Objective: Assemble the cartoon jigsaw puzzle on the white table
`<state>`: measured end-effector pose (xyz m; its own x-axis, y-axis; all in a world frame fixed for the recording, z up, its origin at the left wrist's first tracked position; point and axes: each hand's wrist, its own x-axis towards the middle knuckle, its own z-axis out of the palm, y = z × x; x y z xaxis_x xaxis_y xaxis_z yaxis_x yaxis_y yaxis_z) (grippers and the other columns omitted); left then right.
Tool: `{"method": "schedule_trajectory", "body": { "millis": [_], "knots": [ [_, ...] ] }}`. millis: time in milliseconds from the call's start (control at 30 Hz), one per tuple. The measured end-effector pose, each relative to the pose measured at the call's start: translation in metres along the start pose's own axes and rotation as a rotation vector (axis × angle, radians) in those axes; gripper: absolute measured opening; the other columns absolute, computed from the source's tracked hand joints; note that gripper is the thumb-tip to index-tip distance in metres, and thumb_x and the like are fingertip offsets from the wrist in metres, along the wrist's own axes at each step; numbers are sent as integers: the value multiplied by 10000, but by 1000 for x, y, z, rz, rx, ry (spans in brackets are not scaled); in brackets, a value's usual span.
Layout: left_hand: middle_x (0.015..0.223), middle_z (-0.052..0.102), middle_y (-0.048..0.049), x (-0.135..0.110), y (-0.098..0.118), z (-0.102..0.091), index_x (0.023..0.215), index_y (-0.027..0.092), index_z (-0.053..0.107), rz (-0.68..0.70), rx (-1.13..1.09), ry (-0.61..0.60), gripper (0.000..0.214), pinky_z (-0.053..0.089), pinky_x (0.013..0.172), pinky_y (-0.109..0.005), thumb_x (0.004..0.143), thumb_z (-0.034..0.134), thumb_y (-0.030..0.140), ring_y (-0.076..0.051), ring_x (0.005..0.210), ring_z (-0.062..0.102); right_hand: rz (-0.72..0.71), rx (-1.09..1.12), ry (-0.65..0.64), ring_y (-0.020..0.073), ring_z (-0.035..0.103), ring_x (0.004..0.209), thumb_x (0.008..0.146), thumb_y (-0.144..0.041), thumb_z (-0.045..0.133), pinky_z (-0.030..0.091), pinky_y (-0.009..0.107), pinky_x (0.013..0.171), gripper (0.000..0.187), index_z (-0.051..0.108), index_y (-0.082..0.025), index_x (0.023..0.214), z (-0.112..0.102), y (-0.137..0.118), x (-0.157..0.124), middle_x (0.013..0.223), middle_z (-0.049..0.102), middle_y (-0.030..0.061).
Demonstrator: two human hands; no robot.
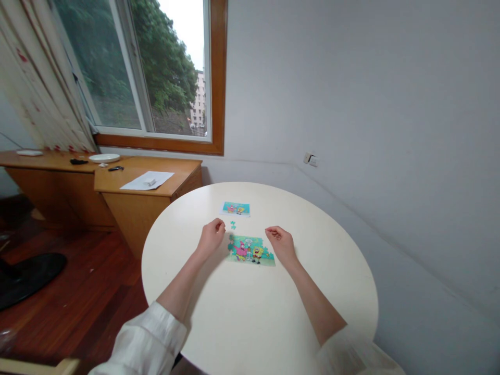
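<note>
A small colourful cartoon jigsaw puzzle [252,250] lies flat on the round white table [258,307]. My left hand [211,238] rests just left of it with fingers curled in; I cannot make out anything in them. My right hand [280,244] sits at the puzzle's right edge, fingers loosely curled, nothing visible in them. A loose teal puzzle piece [233,225] lies on the table just beyond the puzzle, between my hands. A small picture card [236,209] with the same cartoon lies farther back.
Wooden cabinets [148,200] stand to the left under a window, carrying a sheet of paper [147,180], a white plate [104,158] and small dark items. A grey wall with a socket [311,159] runs along the right. Dark wooden floor lies at left.
</note>
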<state>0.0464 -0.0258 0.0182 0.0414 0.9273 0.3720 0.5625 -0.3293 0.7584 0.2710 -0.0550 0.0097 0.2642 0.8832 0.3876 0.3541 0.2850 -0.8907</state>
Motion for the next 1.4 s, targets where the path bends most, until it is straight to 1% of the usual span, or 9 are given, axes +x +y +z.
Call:
{"method": "schedule_trajectory", "body": {
  "millis": [100,233,367,533,767,833,1000,1200,1400],
  "knots": [
    [678,639,-31,7,-6,-6,734,161,563,-70,-9,59,219,447,616,-242,789,394,289,-143,636,602,0,-13,-5,163,535,614,637,-504,583,416,285,583,339,613,-169,676,0,1,0,645,617,50],
    [685,653,-41,11,-11,-12,743,153,580,-103,-8,96,209,455,615,-242,775,404,260,-148,648,614,0,-17,-12,164,540,619,642,-491,584,421,284,588,326,613,-169,679,-1,1,0,651,620,50],
    [716,666,-48,12,-11,-15,744,150,603,-124,67,64,184,451,626,-242,765,434,220,-159,689,627,4,-10,-32,164,543,613,646,-447,584,429,289,595,285,616,-166,685,-1,1,-1,649,619,47],
    [739,673,-62,10,-10,-14,706,146,620,-135,139,-55,140,441,629,-235,746,492,189,-171,717,637,-9,-49,-92,151,524,587,663,-372,558,427,286,591,214,619,-167,679,2,1,-5,634,614,34],
    [763,684,-64,12,-13,-20,727,155,636,-168,172,23,169,440,667,-237,761,475,194,-178,772,641,-18,-89,-133,140,504,568,654,-338,541,410,270,572,178,622,-179,662,2,-2,-9,632,617,24],
    [768,686,-62,12,-12,-20,722,153,636,-168,178,-2,165,436,648,-233,754,480,198,-172,747,638,-12,-92,-139,139,501,563,652,-338,539,408,269,569,178,621,-180,661,2,-2,-9,623,609,20],
    [755,688,-58,10,-15,-15,720,153,646,-137,233,-148,172,418,585,-223,745,498,238,-158,659,620,-29,-103,-160,140,498,561,650,-342,540,412,268,568,174,617,-186,652,3,-1,-9,601,595,12],
    [845,695,-87,13,-22,-21,794,160,666,-172,400,-53,227,414,653,-240,776,448,221,-190,784,622,-45,-103,-189,138,491,551,651,-349,538,408,265,559,181,611,-184,639,3,-1,-10,584,585,10],
    [882,701,-77,15,-27,-28,808,185,676,-222,467,-40,236,415,672,-232,770,445,214,-186,813,626,-46,-107,-204,132,490,538,650,-332,539,399,255,546,172,621,-182,639,3,-1,-11,568,579,3]
  ]
}}
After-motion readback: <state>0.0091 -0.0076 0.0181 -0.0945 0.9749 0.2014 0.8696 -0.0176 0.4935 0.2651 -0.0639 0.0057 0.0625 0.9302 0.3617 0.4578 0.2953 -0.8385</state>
